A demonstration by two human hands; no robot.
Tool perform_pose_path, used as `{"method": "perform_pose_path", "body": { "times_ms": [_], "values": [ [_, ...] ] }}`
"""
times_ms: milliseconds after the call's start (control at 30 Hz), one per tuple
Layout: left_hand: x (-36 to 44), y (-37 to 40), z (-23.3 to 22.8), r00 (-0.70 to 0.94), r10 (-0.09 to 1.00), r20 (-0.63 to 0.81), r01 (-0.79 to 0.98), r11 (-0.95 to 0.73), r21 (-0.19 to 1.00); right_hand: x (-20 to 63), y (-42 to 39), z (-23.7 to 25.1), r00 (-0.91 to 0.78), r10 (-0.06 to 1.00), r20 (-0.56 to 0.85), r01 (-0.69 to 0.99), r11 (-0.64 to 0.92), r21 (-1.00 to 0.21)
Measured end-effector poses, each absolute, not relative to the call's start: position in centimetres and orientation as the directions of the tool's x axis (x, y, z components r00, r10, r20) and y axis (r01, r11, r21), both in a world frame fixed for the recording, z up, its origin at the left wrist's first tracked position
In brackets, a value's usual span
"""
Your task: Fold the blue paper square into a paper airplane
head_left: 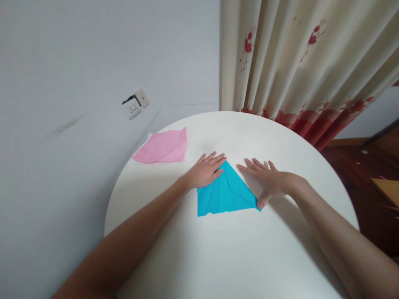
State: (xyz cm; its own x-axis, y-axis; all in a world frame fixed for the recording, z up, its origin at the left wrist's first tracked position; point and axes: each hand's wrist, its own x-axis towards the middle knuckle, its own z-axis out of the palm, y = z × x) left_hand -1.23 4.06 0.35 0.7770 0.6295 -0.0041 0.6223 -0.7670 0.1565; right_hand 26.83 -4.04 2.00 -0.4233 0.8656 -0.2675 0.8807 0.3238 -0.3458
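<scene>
A sheet of blue paper [218, 198] lies on the white round table, its upper right side folded over into a slanting edge. Creases run down its left part, and its lower edge is slightly ragged. My left hand [206, 171] rests flat over the paper's upper left, fingers stretched and covering that corner. At the right, my right hand [264, 180] has its fingers spread just beyond the folded edge. Its thumb touches the paper's lower right tip.
Pink paper [165, 146], creased and with one corner raised, lies at the table's far left. The white table [224, 253] stands against a wall with a power socket [131, 109]. A cream and red curtain [280, 62] hangs behind, at the right.
</scene>
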Motion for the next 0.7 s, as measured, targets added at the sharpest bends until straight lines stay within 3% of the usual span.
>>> {"method": "perform_pose_path", "body": {
  "times_ms": [167,300,400,700],
  "values": [
    [-1.3,4.3,0.0,0.783,0.622,0.013,0.613,-0.775,0.154,27.6,-3.0,2.0,-0.444,0.876,-0.191,0.831,0.323,-0.452],
    [-1.4,4.5,-0.2,0.783,0.621,0.017,0.612,-0.776,0.152,25.8,-1.0,0.8,-0.126,0.992,0.029,0.869,0.124,-0.478],
    [-1.4,4.4,-0.2,0.785,0.619,0.020,0.610,-0.778,0.150,23.2,-0.7,0.1,-0.154,0.975,0.160,0.862,0.211,-0.460],
    [-1.4,4.4,-0.5,0.782,0.622,0.034,0.611,-0.776,0.153,21.3,-1.5,0.1,-0.239,0.969,0.064,0.871,0.243,-0.426]
  ]
}}
